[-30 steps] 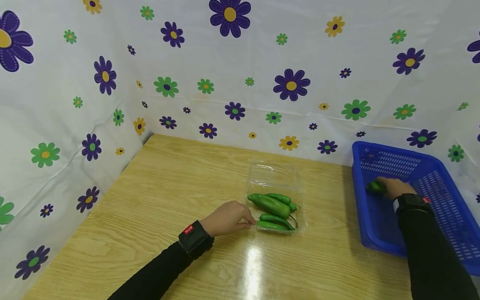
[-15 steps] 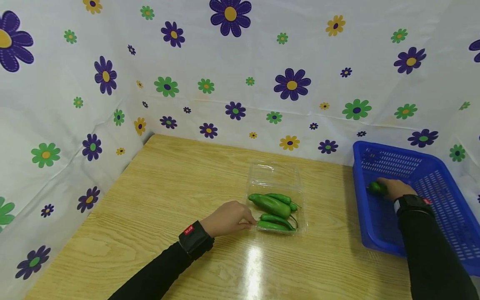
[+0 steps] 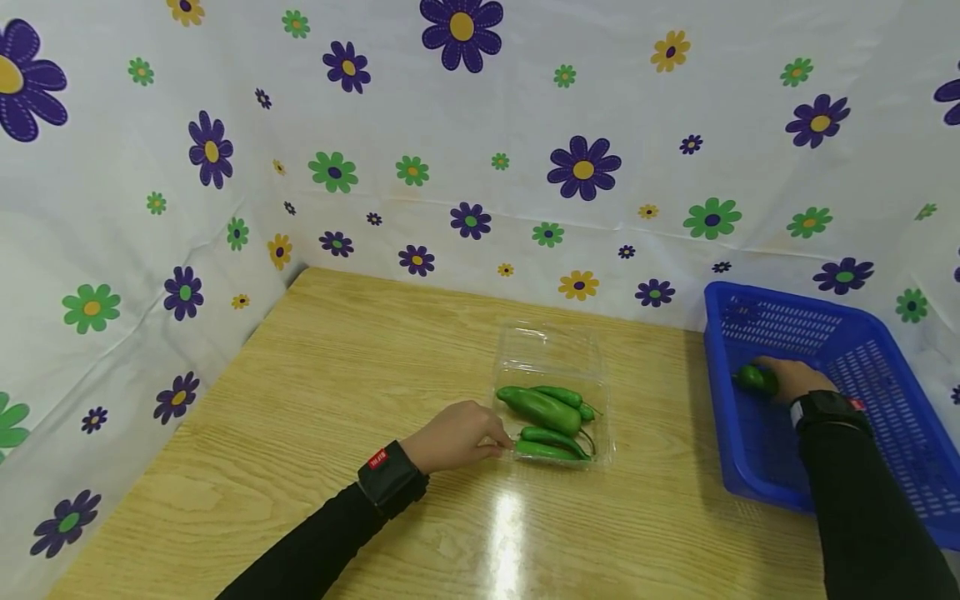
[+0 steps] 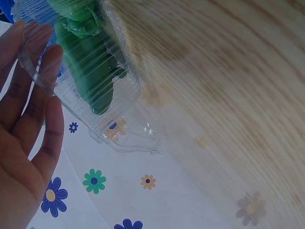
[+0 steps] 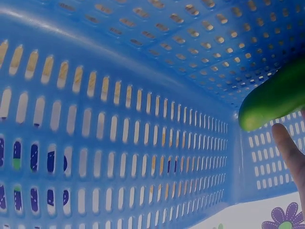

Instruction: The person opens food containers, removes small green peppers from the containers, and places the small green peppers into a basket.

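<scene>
A clear plastic box [image 3: 551, 346] with its lid folded back stands on the table, holding several green peppers [image 3: 538, 408], one large and the others slim. My left hand [image 3: 457, 437] pinches the box's near left corner. In the left wrist view, the box's clear edge crosses the fingers [image 4: 35, 102]. Inside the blue basket [image 3: 716, 417] at the right, my right hand [image 3: 797, 379] grips a dark green pepper [image 3: 753, 379]. In the right wrist view, that green pepper [image 5: 267, 102] shows a smooth rounded end with one finger below it; the other fingers are out of sight.
The wooden table [image 3: 360, 358] meets a white flowered cloth [image 3: 420, 108] at the back and left. High slotted walls of the basket surround my right hand. Wood lies between the box and the basket.
The green pepper in my right hand has turned slightly and shifted a touch to the right. My left hand and the box stay put.
</scene>
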